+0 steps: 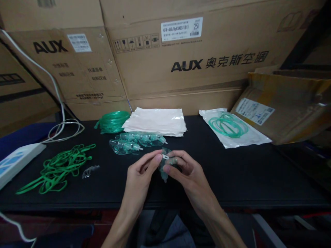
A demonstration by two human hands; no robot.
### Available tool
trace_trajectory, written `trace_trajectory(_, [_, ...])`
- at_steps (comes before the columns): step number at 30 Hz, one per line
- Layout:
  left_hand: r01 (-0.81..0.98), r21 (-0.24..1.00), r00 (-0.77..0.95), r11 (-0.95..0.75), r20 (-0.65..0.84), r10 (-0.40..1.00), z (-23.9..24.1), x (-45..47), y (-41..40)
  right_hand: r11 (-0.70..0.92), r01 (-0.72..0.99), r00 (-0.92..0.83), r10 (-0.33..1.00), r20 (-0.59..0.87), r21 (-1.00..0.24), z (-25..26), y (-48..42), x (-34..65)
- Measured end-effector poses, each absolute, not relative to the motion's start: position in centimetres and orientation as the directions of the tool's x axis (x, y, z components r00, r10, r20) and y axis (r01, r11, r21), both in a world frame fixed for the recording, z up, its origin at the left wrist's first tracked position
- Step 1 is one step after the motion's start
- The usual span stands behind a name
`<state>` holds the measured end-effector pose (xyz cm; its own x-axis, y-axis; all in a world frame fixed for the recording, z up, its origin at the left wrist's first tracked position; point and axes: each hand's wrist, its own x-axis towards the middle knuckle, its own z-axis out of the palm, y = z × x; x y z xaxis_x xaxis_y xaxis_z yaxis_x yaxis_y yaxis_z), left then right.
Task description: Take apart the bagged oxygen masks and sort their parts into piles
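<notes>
Above the front middle of the black table, both hands work at a translucent green oxygen mask (163, 175). My right hand (187, 168) is closed on the mask, its thumb and fingers gripping the right side. Between the thumb and forefinger of my left hand (142, 170) is a small silvery nose clip (165, 156) with a slot, held against the mask's upper part. Whether the clip is fastened I cannot tell. Other translucent green masks (126, 146) lie just beyond my hands. Several small shiny strips (90, 171) rest to the left.
Tangled green elastic straps (62, 167) lie at left near a white power strip (20, 160). Behind are coiled green tubing (113, 121) and stacked white bags (156, 120). A bag with green tubing (227, 125) lies at right by an open carton (287, 106). Large cartons (207, 44) wall the back.
</notes>
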<state>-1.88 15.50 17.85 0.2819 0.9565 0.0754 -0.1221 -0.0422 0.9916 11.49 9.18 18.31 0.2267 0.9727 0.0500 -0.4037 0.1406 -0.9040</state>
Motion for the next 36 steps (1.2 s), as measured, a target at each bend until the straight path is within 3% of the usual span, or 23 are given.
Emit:
trace_trajectory(17, [-0.146,0.989,0.258,-0.016,0.054,0.965,17.9,-1.6,15.5,0.228,-0.143,0.412,0.899,0.152,-0.963,17.9,9.5,10.6])
trace_trajectory(24, [-0.158,0.987,0.249,-0.008,0.048,0.967,17.8,-1.5,15.6,0.232,-0.139,0.481,0.865,0.139,-0.963,17.8,9.6,10.2])
trace_trajectory(36, [-0.196,0.981,0.267,-0.012,0.065,0.962,17.6,-1.5,15.4,0.226,-0.266,0.382,0.917,0.113,-0.937,17.7,9.3,11.0])
